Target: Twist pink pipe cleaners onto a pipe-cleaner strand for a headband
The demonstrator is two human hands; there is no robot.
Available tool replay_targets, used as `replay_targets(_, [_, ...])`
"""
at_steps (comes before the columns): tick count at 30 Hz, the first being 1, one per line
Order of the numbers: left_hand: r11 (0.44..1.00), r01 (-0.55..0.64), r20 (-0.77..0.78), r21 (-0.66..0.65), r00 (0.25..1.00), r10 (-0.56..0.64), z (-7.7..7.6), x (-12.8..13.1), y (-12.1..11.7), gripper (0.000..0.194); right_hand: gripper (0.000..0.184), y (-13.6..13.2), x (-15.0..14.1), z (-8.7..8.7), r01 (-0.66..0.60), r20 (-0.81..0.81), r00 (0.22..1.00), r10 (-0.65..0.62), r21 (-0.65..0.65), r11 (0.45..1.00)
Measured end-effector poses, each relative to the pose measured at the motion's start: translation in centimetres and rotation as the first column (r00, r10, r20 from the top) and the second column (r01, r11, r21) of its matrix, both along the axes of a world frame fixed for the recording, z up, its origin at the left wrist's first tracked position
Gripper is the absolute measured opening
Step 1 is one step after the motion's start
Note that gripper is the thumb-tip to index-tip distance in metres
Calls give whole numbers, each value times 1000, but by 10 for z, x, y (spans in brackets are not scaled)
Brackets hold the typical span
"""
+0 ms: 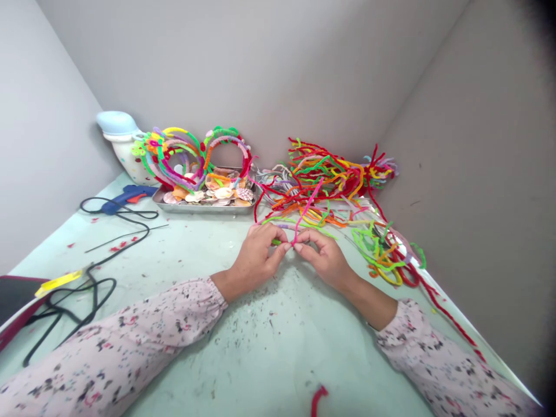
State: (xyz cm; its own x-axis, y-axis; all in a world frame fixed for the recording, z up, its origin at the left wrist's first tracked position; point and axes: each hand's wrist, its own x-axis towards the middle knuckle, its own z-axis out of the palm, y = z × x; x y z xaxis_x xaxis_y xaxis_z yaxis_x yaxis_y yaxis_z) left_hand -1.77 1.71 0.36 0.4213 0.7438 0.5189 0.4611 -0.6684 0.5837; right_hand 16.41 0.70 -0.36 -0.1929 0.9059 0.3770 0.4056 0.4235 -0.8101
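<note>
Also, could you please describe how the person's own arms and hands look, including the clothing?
Both arms wear long, pale pink sleeves, printed with scattered dark, greyish and reddish-pink marks; their ends look gathered. The left hand and right hand are ungloved.

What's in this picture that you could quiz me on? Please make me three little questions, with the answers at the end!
1. True or false: the seashells lie in a metal tray.

2. What colour is the pipe cleaner sticking up between the fingertips of the left hand and right hand?
A) yellow
B) pink
C) white

3. Fill in the gap: in the picture, the blue glue gun lies to the ____ of the tray.

Key: 1. True. 2. B. 3. Left.
</note>
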Motion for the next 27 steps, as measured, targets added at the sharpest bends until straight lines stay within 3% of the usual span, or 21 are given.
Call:
replay_targets(16, [1000, 0, -8, 7, 1000, 0, 0, 0, 0, 8, 10, 0, -1, 0, 13, -7, 1000, -13, -34, 999])
replay_targets(27, [999, -23, -17, 31, 1000, 23, 0, 0, 0, 9, 10, 0, 0, -2, 0, 44, 999, -1, 26, 1000])
